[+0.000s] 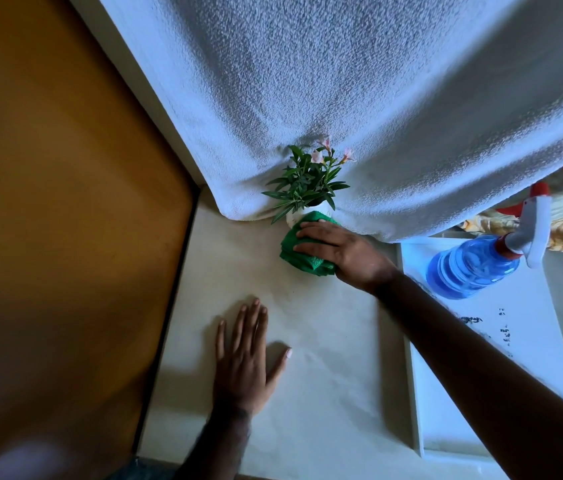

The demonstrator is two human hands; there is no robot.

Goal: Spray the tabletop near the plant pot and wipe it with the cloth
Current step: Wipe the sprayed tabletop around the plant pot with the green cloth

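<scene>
A small white plant pot [293, 218] with green leaves and pink flowers stands at the far edge of the pale tabletop [325, 341]. Right in front of it lies a folded green cloth [299, 259], touching the pot. My right hand [346, 252] presses flat on the cloth, fingers spread over it. My left hand [247, 355] rests palm down on the tabletop nearer to me, fingers apart, holding nothing. A blue spray bottle [474, 266] with a white and red trigger head stands to the right on a white tray, apart from both hands.
A white textured cloth drape [342, 98] hangs behind the pot and reaches the tabletop. The white tray [415, 393] occupies the right side of the table. An orange-brown panel [65, 202] runs along the table's left edge.
</scene>
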